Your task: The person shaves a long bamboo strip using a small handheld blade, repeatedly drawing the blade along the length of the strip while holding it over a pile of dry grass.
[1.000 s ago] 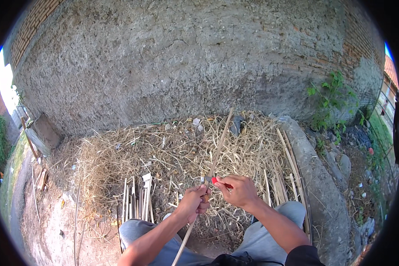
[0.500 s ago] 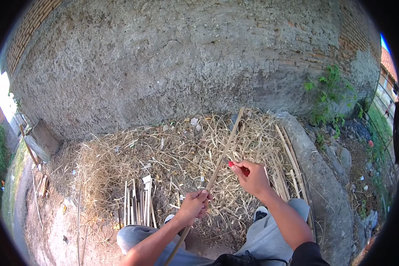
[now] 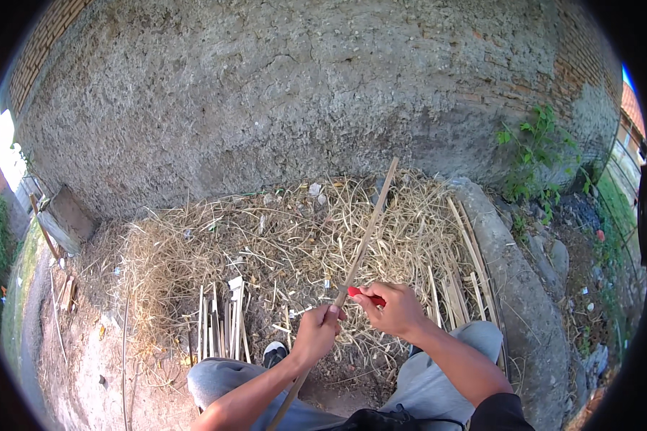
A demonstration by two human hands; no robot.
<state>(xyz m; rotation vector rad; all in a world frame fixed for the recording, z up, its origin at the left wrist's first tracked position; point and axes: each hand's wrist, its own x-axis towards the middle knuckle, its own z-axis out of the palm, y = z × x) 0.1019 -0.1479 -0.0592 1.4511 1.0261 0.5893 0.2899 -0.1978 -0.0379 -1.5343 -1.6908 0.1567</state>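
Note:
A long, thin bamboo strip (image 3: 372,221) slants from the lower edge up toward the wall, its far end raised over the straw. My left hand (image 3: 316,334) is closed round it near the middle, thumb uppermost. My right hand (image 3: 395,312) grips a small red-handled tool (image 3: 354,291), whose red end meets the strip just beyond my left thumb. The tool's working end is too small to make out. Both hands are close together, above the ground between my knees.
Dry straw and shavings (image 3: 295,230) cover the ground before a rough wall (image 3: 266,108). Cut strips lie in a bundle (image 3: 223,323) by my left knee and in another pile (image 3: 449,294) at right. A concrete edge (image 3: 517,287) runs along the right, beside a green plant (image 3: 539,151).
My right hand has moved down and left, bringing the red-handled tool along the strip closer to my left hand. The strip's far end has risen slightly; my left hand still holds it.

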